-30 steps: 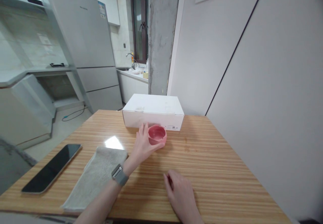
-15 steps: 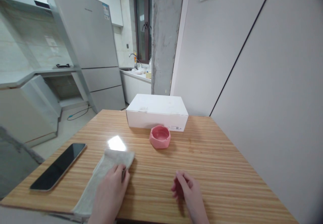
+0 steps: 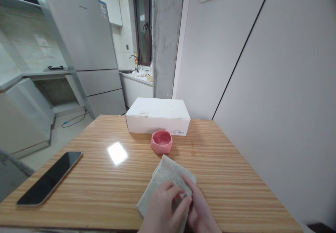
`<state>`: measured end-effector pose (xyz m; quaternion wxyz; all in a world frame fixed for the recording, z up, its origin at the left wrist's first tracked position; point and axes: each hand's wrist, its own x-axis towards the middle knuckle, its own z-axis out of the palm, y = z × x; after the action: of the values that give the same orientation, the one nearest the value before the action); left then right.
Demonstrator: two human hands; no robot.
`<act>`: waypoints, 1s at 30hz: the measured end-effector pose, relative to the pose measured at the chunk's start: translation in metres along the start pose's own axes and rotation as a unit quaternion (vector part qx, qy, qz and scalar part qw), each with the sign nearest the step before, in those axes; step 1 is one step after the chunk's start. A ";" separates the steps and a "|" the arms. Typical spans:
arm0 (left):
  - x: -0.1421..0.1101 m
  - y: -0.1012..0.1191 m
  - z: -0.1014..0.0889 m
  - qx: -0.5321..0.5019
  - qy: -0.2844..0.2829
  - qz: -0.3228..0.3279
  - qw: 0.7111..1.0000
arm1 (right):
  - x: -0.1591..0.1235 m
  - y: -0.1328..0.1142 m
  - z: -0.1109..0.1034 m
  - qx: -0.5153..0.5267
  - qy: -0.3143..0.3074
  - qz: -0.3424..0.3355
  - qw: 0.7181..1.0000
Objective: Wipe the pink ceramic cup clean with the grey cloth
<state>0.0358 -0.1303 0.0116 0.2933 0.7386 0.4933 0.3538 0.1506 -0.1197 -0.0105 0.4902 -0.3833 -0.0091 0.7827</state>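
Head view from over the surface [image 3: 236, 184]: the grey cloth [image 3: 168, 171] has left its place beside the phone [image 3: 49, 178] and now sits in front of the person, with both hands at it. Half a second ago only the left hand was over it and the right hand was off to the side; so the work in hand has become a two-handed job on the cloth. The pink bowl [image 3: 161, 147] is let go, standing alone just in front of the white box [image 3: 157, 124].

The cloth lies between the hands and partly under them, its far corner near the bowl but apart from it. The right hand [image 3: 201, 210] grips its right edge, one digit laid on top. The left hand [image 3: 166, 208] curls over the near part, fingers bent; I can't tell whether they pinch the fabric.
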 end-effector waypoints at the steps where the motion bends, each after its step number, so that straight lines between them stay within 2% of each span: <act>1: 0.011 -0.003 -0.009 -0.022 0.002 0.003 1.000 | 0.000 -0.004 -0.003 0.014 0.006 0.000 1.000; 4: 0.059 -0.027 -0.037 -0.008 0.133 0.026 0.991 | -0.004 -0.016 -0.007 0.038 0.025 -0.006 0.999; 5: 0.076 -0.039 -0.044 -0.004 0.155 0.029 0.987 | -0.005 -0.020 -0.008 0.037 0.036 -0.013 0.999; 8: 0.115 -0.070 -0.052 -0.029 0.140 -0.002 0.990 | -0.004 -0.036 -0.014 0.017 0.069 -0.049 0.996; 10: 0.127 -0.081 -0.051 -0.080 0.100 -0.014 0.992 | 0.000 -0.051 -0.019 -0.008 0.081 -0.096 0.992; 12: 0.130 -0.082 -0.050 -0.126 0.069 -0.022 0.989 | 0.005 -0.069 -0.021 -0.032 0.098 -0.163 0.981; 14: 0.127 -0.075 -0.050 -0.144 0.063 -0.039 0.987 | 0.012 -0.087 -0.017 -0.047 0.127 -0.262 0.955; 16: 0.125 -0.066 -0.052 -0.152 0.078 -0.048 0.984 | 0.022 -0.097 -0.005 -0.073 0.150 -0.380 0.910; 18: 0.123 -0.056 -0.052 -0.179 0.085 -0.038 0.979 | 0.036 -0.096 0.013 -0.126 0.167 -0.474 0.855; 19: 0.122 -0.053 -0.051 -0.199 0.087 -0.027 0.976 | 0.044 -0.092 0.023 -0.175 0.158 -0.494 0.837; 20: 0.121 -0.050 -0.050 -0.220 0.087 -0.017 0.971 | 0.052 -0.086 0.032 -0.233 0.122 -0.507 0.821; 22: 0.118 -0.049 -0.046 -0.260 0.084 -0.003 0.962 | 0.067 -0.071 0.047 -0.320 0.008 -0.513 0.796; 24: 0.116 -0.051 -0.043 -0.299 0.075 -0.003 0.951 | 0.079 -0.056 0.055 -0.328 -0.023 -0.521 0.788; 26: 0.114 -0.056 -0.042 -0.356 0.046 -0.034 0.933 | 0.086 -0.047 0.056 -0.298 0.018 -0.526 0.796; 28: 0.113 -0.061 -0.042 -0.445 -0.008 -0.089 0.891 | 0.089 -0.044 0.055 -0.264 0.071 -0.522 0.808; 30: 0.114 -0.065 -0.041 -0.529 -0.053 -0.147 0.834 | 0.091 -0.044 0.053 -0.242 0.089 -0.516 0.817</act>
<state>-0.0016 0.0017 0.0109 0.7133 0.4072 0.3176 0.4739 0.1319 -0.0076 -0.0096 0.7125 -0.4969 -0.3511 0.3496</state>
